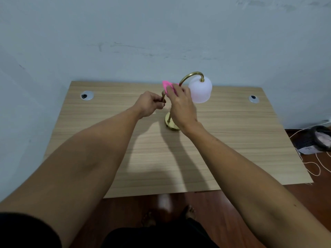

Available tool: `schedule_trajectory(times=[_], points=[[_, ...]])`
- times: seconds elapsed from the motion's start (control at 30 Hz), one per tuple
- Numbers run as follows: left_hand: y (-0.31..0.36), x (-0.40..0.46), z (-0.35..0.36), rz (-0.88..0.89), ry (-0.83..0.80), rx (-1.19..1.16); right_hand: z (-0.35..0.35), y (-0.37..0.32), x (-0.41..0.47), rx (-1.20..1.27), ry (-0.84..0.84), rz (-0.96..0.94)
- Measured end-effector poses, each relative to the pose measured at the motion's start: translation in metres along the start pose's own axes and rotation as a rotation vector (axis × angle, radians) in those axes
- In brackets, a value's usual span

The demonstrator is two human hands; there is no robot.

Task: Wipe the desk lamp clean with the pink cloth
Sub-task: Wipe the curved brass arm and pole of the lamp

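Hands busy on the gold lamp

Gold desk lamp with a curved neck and round white shade (200,90) stands on the light wooden worktop (232,140), just above the middle of the frame. The left hand (149,104) is closed around the thin gold stem. The right hand (180,102) squeezes the bright pink cloth (167,85) against the neck, just left of the shade. Wires lie on the floor at the right edge.
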State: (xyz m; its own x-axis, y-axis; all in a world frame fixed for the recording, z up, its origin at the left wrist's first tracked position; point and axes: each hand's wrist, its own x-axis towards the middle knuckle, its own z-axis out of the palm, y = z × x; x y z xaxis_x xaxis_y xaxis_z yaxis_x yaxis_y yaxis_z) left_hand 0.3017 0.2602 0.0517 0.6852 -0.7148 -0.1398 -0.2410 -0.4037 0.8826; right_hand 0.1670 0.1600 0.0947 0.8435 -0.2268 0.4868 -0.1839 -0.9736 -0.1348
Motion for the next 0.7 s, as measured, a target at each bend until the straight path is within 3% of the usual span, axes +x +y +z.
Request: schedule_trajectory(times=[0.13, 0.27, 0.4, 0.43, 0.5, 0.63, 0.7], points=[[0.000, 0.000, 0.001, 0.006, 0.021, 0.006, 0.001, 0.003, -0.002, -0.139, -0.087, -0.174], [-0.002, 0.002, 0.001, -0.028, 0.012, -0.021, 0.006, 0.005, -0.006, 0.043, 0.005, 0.073], [-0.003, 0.004, -0.001, -0.016, 0.011, 0.034, 0.006, 0.010, -0.007, -0.061, -0.006, -0.244], [-0.002, 0.004, -0.001, -0.020, 0.006, 0.031, 0.006, 0.012, -0.009, -0.017, 0.015, -0.240], [-0.001, 0.002, 0.001, -0.015, 0.001, 0.027, 0.010, 0.013, -0.016, 0.151, 0.044, -0.118], [0.001, 0.000, 0.005, -0.045, 0.016, -0.090, 0.007, 0.012, -0.034, 0.450, 0.192, 0.321], [0.002, -0.001, 0.006, -0.058, 0.018, -0.107, 0.005, 0.015, -0.031, 0.450, 0.298, 0.296]])
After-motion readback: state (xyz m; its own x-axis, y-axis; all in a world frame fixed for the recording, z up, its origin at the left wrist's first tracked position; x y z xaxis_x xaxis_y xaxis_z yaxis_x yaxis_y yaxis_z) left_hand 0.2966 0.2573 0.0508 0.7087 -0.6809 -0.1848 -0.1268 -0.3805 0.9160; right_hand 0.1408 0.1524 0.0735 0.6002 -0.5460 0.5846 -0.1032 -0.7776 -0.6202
